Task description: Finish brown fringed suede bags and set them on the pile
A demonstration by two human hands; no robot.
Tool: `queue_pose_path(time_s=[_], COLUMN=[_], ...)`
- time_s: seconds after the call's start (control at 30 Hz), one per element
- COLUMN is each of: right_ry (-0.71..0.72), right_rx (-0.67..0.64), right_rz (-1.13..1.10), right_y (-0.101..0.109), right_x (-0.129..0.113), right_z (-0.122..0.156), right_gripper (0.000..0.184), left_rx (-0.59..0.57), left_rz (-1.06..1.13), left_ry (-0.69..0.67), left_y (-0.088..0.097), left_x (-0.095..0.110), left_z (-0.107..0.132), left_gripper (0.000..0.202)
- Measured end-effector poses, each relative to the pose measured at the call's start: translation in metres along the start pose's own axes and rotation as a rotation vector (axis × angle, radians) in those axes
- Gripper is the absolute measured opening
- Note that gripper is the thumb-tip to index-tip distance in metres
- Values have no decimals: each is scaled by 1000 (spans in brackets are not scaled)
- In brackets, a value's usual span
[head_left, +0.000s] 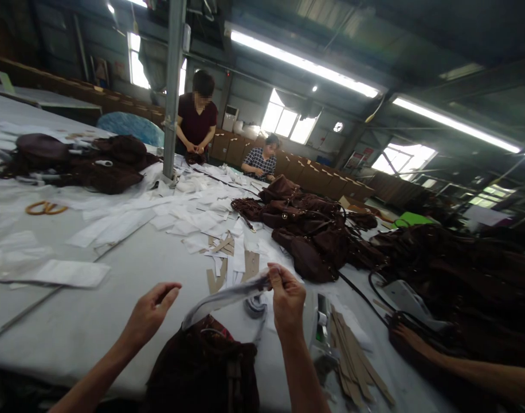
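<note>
A dark brown bag (202, 367) stands upright at the near edge of the table, its top partly open with a bit of red showing inside. My right hand (288, 295) is closed in a pinch on a strap wrapped in thin whitish film (232, 295), which arches from the bag's top up to my fingers. To the left of the bag, my left hand (153, 312) hovers in the air, thumb and fingers apart, holding nothing. A grey-blue coil (256, 307) lies behind the strap, partly hidden.
Brown bags (309, 223) are heaped ahead on the right, others (82, 160) back left. White paper scraps (189, 206) and cardboard strips (357, 355) litter the table. A metal post (173, 97) rises from it. A co-worker's arm (451, 367) reaches in at right; two people (196, 120) work behind.
</note>
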State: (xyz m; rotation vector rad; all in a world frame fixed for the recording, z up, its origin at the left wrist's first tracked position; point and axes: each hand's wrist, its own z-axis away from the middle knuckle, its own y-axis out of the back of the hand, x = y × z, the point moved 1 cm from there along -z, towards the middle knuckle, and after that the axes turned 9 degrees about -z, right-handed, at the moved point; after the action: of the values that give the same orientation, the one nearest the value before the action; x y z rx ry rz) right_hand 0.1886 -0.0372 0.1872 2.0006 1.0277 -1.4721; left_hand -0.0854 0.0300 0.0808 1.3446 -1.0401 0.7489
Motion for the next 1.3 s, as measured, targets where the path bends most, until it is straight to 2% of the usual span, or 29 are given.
queue_pose_path(time_s=[0.07,0.17,0.27,0.33,0.4,0.47,0.5,0.57,0.63,0.7,0.8,0.9,0.97,1.03,1.13,1.23,1.3], right_ry=[-19,-39,-54,-71,-31,137,260,498,640,679,670,611,507,347,46,-206,-331], right_rx=[-26,-60,-96,-92,-12,41,6,-187,-367,-413,-355,-301,-267,-213,-134,-73,-26], right_rz=[-37,-62,-59,-26,76,271,388,627,833,994,1076,976,841,689,415,66,-144], right_y=[-6,-12,-7,3,16,26,27,22,12,5,7,16,19,16,3,-14,-23], right_x=[-4,-8,-10,-10,-12,-16,-18,-18,-13,-2,15,28,34,40,50,59,63], right_z=[4,9,9,5,2,4,7,17,28,34,32,27,26,27,32,37,40], right_gripper=[35,34,33,36,40,37,34,32,34,32,28,36,40,40,33,30,30], left_rx=[-121,-376,-661,-746,-695,-601,-570,-548,-566,-624,-766,-834,-831,-794,-680,-600,-592], left_rz=[2,79,131,142,146,126,104,54,28,31,47,38,40,56,79,98,125], left_ry=[-186,-388,-451,-430,-372,-311,-293,-309,-377,-434,-429,-408,-377,-329,-256,-229,-235], left_y=[-4,-21,-44,-55,-63,-67,-69,-72,-76,-77,-69,-58,-54,-57,-67,-76,-78], left_x=[44,101,132,136,131,124,121,119,122,127,128,116,101,85,68,63,65], left_z=[-13,-22,-22,-22,-25,-29,-31,-32,-31,-28,-26,-29,-30,-28,-22,-17,-16], left_gripper=[41,45,34,34,35,34,33,33,32,29,22,26,32,35,35,38,40])
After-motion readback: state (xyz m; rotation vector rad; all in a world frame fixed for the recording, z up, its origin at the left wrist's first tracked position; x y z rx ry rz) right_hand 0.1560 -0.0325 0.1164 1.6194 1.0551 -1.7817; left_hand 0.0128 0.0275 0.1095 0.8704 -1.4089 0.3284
